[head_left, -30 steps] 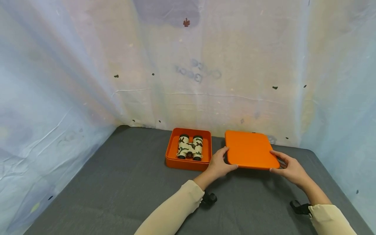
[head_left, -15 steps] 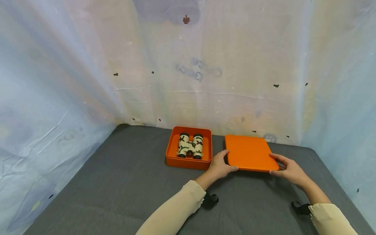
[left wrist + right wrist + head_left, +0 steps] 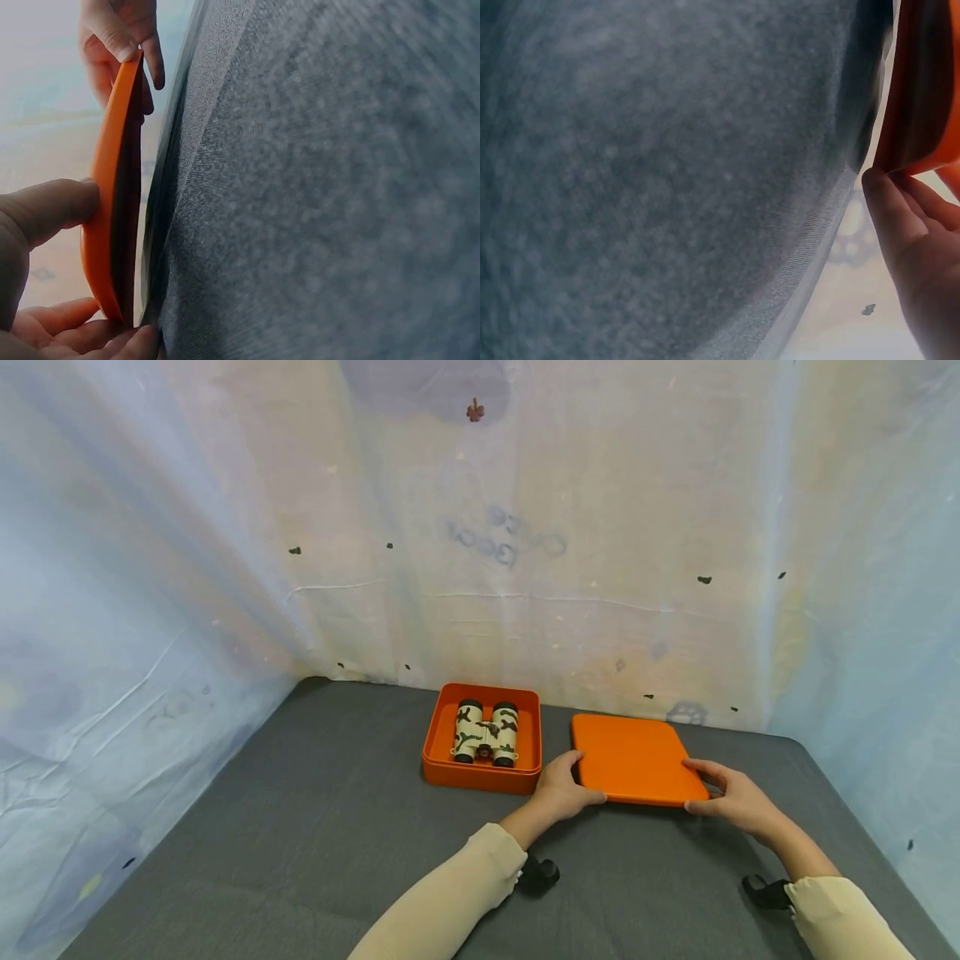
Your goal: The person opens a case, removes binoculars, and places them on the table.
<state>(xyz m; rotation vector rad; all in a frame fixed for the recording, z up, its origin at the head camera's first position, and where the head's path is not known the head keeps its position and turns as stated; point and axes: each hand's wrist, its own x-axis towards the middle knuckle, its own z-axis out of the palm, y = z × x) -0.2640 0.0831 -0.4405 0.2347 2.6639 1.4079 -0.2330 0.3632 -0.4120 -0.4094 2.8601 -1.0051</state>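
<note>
- Left hand: fingers and thumb clamped on left near corner of smooth, orange, rounded-square, plastic-looking lid.
- Right hand: fingers pinch right near corner.
- Lid: just above grey cloth-covered table, right of open orange box holding camouflage binoculars.
- Judgement: lower evenly; withdraw underside fingers before contact.
- No legible brand; faint backdrop lettering unreadable.

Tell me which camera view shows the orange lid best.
Head view: the orange lid shows nearly whole, from above. The left wrist view shows it edge-on; the right wrist view, only part, cut off by the frame.
</note>
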